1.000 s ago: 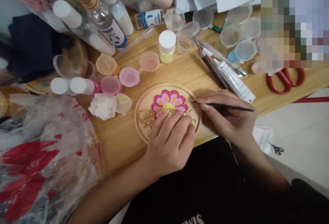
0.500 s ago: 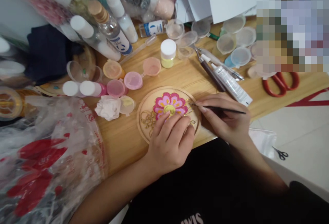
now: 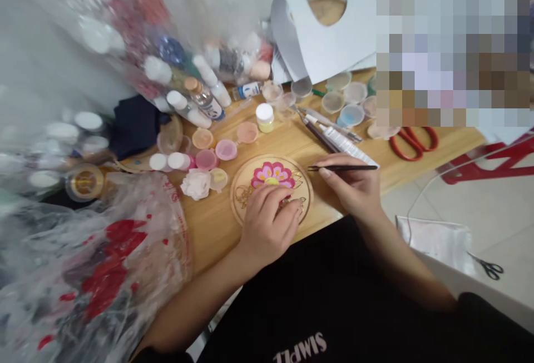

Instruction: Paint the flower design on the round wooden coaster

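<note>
A round wooden disc [image 3: 241,182] with a painted pink and yellow flower [image 3: 273,174] lies near the front edge of the wooden table [image 3: 212,224]. My left hand [image 3: 267,224] rests on the disc's lower half, its fingers curled and pressing down beside the flower. My right hand [image 3: 354,188] pinches a thin dark brush [image 3: 342,168], held nearly level. The brush tip points left at the disc's right edge.
Small paint pots [image 3: 217,152] with pink, orange and yellow lids cluster left of the disc beside a crumpled tissue [image 3: 196,183]. Bottles [image 3: 200,96], a white tube [image 3: 344,143], red scissors [image 3: 413,142] and clear cups [image 3: 350,113] crowd the back. A plastic bag [image 3: 95,274] lies left.
The view has pulled back and tilted up, showing more of the room and floor. Both hands stay on the disc; the brush tip has lifted slightly off the disc's right side.
</note>
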A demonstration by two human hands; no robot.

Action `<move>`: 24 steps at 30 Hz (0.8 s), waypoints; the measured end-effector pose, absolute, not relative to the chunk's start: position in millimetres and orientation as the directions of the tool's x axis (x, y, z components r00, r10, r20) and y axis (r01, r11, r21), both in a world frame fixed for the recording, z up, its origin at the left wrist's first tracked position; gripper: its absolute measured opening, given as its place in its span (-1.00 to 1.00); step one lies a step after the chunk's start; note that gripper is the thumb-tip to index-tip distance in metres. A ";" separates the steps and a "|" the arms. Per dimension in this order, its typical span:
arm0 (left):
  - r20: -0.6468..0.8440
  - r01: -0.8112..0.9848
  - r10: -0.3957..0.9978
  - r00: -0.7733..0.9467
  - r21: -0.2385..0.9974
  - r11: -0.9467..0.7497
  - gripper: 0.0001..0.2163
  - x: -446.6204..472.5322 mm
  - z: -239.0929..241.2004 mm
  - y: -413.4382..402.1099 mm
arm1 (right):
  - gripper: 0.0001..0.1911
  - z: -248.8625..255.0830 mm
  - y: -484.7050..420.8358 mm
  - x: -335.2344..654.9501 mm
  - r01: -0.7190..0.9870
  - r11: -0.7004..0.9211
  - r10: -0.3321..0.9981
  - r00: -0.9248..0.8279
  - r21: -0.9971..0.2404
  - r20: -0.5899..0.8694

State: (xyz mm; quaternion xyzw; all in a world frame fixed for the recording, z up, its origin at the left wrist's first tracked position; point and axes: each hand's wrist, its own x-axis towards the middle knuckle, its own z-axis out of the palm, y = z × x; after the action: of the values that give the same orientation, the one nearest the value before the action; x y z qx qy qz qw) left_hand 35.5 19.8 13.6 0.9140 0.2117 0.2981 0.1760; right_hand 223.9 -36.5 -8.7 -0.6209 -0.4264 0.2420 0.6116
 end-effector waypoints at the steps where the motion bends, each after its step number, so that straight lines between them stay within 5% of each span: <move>1: 0.470 0.264 0.498 0.729 0.478 -0.838 -0.88 34.8 16.4 21.4 | -0.89 -8.8 -36.5 224.2 0.186 0.112 0.822 0.535 -0.976 0.196; 5: 0.334 0.233 0.648 0.684 0.742 -0.629 -0.90 38.1 39.9 29.1 | -0.91 6.0 -36.8 227.4 -0.027 0.146 0.816 0.568 -0.989 0.105; 9: 0.034 0.156 0.804 0.593 0.975 -0.156 -0.92 50.5 77.7 35.0 | -0.89 46.1 -35.2 233.1 -0.070 0.317 0.868 0.423 -0.946 0.260; 14: -0.170 -0.054 0.775 0.609 0.966 0.254 -0.86 64.8 113.0 34.2 | -0.79 91.2 -32.7 241.0 0.088 0.450 0.857 0.237 -0.889 0.457; 24: -0.276 0.011 0.811 0.516 0.949 0.315 -0.86 75.9 107.5 38.6 | -0.69 93.4 -28.5 249.0 0.339 0.474 0.844 0.090 -0.813 0.529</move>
State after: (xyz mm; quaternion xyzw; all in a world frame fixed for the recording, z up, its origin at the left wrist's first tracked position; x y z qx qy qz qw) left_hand 75.9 38.6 107.5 0.5117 0.4018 0.2838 0.7044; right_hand 249.0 -28.5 93.4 -0.4634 -0.6378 0.2197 0.5747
